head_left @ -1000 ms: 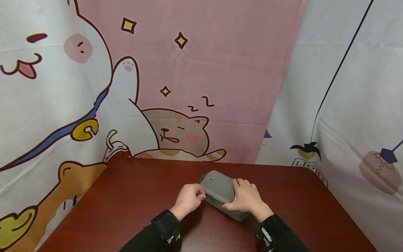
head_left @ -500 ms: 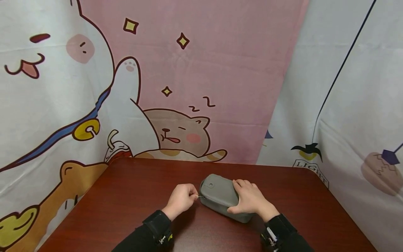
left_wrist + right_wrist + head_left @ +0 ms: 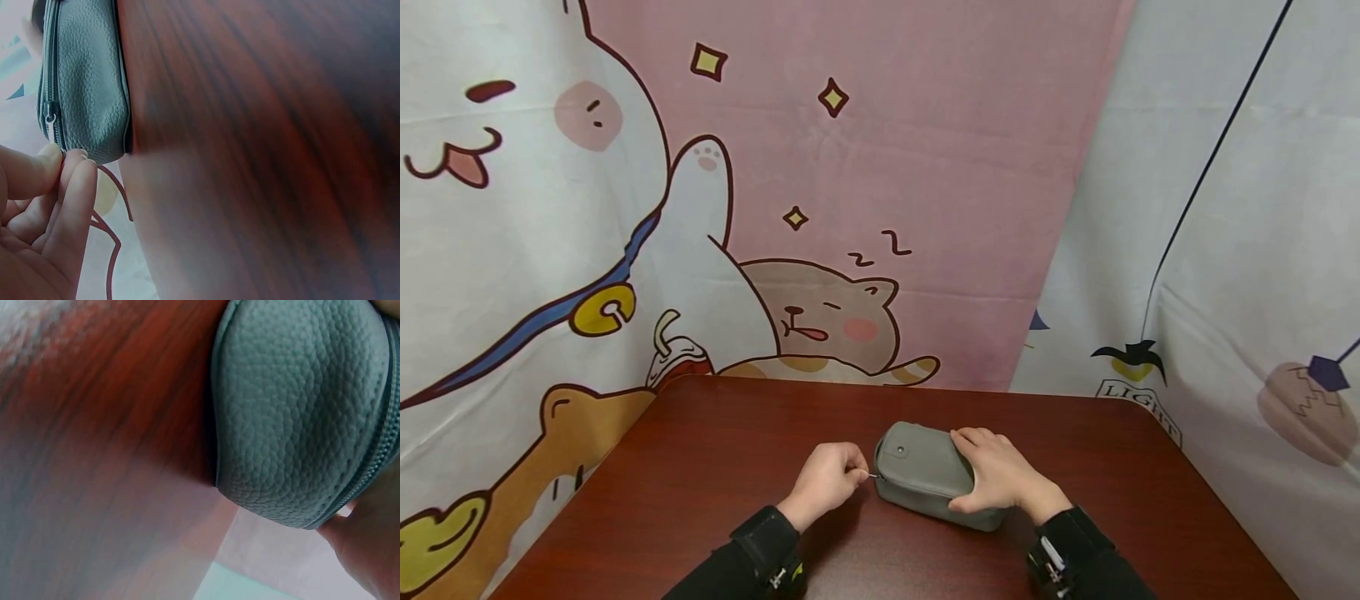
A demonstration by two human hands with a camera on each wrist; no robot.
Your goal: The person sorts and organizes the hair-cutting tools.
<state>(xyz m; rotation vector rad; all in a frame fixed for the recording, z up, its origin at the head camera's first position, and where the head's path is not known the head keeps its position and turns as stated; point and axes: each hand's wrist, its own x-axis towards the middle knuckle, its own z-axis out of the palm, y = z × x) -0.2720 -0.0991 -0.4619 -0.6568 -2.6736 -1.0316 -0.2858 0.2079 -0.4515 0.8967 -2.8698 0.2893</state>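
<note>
A grey-green zippered pouch (image 3: pixel 921 458) of grained leather-like material lies on the table. My left hand (image 3: pixel 826 481) is at its left end, thumb and fingertips pinching the metal zipper pull (image 3: pixel 52 130). In the left wrist view the slider sits near the pouch's end corner, and the zipper teeth run along the side behind it. Across the pouch's right half, my right hand (image 3: pixel 1000 475) grips it, thumb on the near side and fingers over the top. The right wrist view shows the pouch's other rounded end (image 3: pixel 294 406) and closed zipper teeth (image 3: pixel 378 456).
The dark red wood-grain table (image 3: pixel 715 500) runs back to a hanging cloth (image 3: pixel 970 208) printed with cartoon animals. A pale cloth (image 3: pixel 1247 250) hangs at the right. Black bands with small devices are on both wrists.
My left hand has moved left with the zipper pull, from the pouch's near side to its left end. The pouch has turned slightly and shifted a little nearer, with my right hand on it.
</note>
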